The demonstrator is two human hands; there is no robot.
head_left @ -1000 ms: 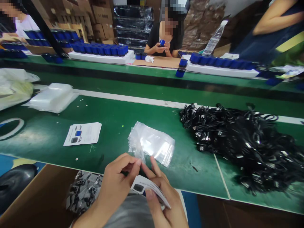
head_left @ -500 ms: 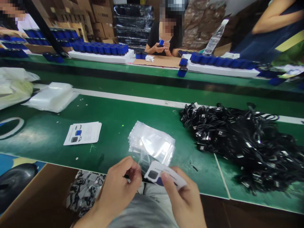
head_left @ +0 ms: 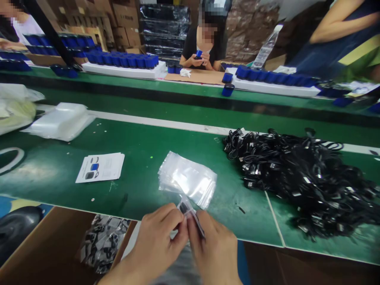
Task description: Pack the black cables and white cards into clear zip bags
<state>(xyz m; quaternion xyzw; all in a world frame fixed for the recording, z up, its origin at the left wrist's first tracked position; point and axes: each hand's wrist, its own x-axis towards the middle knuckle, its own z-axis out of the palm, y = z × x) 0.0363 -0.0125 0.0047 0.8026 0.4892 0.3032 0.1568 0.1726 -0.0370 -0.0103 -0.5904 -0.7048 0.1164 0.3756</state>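
Note:
Just over the front edge of the green table, my two hands meet. My left hand [head_left: 166,233] pinches a small clear plastic bag [head_left: 181,202] at its edge. My right hand [head_left: 212,245] grips a printed leaflet [head_left: 198,225], now seen nearly edge-on, its far end at the bag; how deep it sits inside is hidden by my fingers. Right beyond the hands lies a fanned stack of clear plastic bags [head_left: 190,174]. Further left rests a stack of printed leaflets [head_left: 102,167]. To the right is a large heap of black cables [head_left: 297,178].
Folded plastic sheeting [head_left: 61,120] and a white ring [head_left: 11,158] lie at the left. Below the table edge, a cardboard box [head_left: 56,241] holds packed bags [head_left: 103,241]. Across the raised bench, a person holds a blue item [head_left: 198,54] near rows of blue items [head_left: 124,60].
My hands have come together, and the leaflet has turned from face-up to nearly edge-on, moving left against the bag. The view has shifted slightly.

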